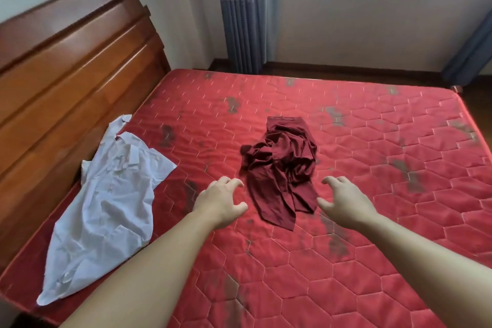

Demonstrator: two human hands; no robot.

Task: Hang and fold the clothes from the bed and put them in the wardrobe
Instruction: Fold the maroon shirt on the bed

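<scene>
Our left hand (219, 201) and our right hand (343, 201) are both stretched out above the bed, fingers loosely curled and spread, and they hold nothing. Between them, close to the fingertips of both but not touched by either, lies the dark red garment (281, 168), crumpled in a heap on the red mattress (372, 221). We judge that we are about to take it, one hand on each side.

The first risk comes from the heap itself. The cloth is twisted and we cannot tell which part is a sleeve, a hem or a waistband. If we pinch only the top folds, the garment may rise as a knot, and then it will not open flat for folding. The colour is also near to the colour of the mattress, so an edge is easy to miss.

The second risk is the grip. Such thin cloth slips easily, and a part of it may fall back if the two hands close unevenly.

Further to the left, well apart from our hands, the white shirt (111, 194) lies wrinkled beside the wooden headboard (66, 66). It waits for its turn; if we drag the red piece sideways, we could disturb it.
</scene>
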